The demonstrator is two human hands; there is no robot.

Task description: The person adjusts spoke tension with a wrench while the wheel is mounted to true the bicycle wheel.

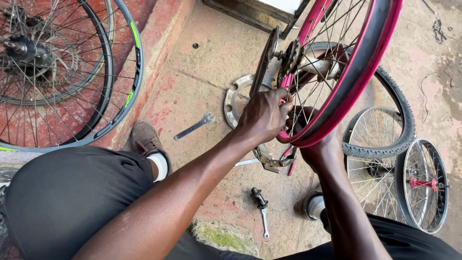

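A pink-rimmed bicycle wheel (358, 67) with a black tyre stands upright in front of me, still in its pink frame, with the sprocket and axle (291, 55) near the top. My left hand (262, 115) grips the rim's lower edge, fingers curled among the spokes. My right hand (317, 147) is mostly hidden behind the rim, holding it from the far side. A crank arm with a pedal (274, 161) hangs just below my hands.
An open-ended wrench (195, 126) lies on the concrete to the left, a round metal disc (236, 98) beyond my hand. A hub axle and another wrench (261, 204) lie between my feet. Spoked wheels lean at left (57, 77) and right (423, 185).
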